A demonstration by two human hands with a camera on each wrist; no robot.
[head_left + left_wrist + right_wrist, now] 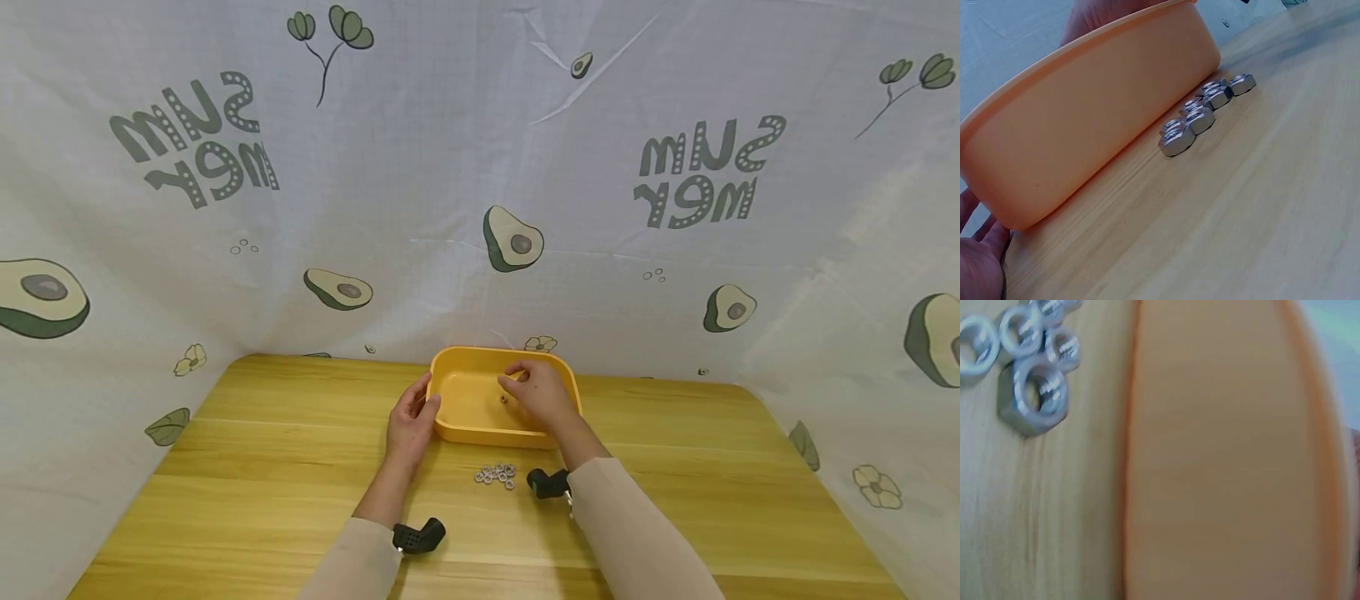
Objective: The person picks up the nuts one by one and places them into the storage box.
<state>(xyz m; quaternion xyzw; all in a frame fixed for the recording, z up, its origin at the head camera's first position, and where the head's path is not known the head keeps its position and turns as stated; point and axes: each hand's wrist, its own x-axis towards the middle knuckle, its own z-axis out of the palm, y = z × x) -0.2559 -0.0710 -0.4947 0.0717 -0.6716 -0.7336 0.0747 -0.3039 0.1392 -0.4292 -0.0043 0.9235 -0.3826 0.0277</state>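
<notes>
"Head view: what's the right hand [542, 393] doing?"

"Hanging inside the yellow box [487, 436], thumb and fingers apart, gripping nothing visible. One nut [503, 399] shows just below its fingertips."

"And the left hand [408, 425]?"

"Thumb and fingers spread, resting against the box's side, probably to steady it."

"The other nuts [1201, 119]?"

"Clustered on the counter [300, 467] between both wrists, presumably for easy reach."

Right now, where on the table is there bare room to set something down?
Bare tabletop stretches left of the left hand to the left edge, and right of the yellow tray and right sleeve to the right edge. Crowded: just in front of the tray, where metal nuts cluster, and inside it, by the right hand.
</notes>
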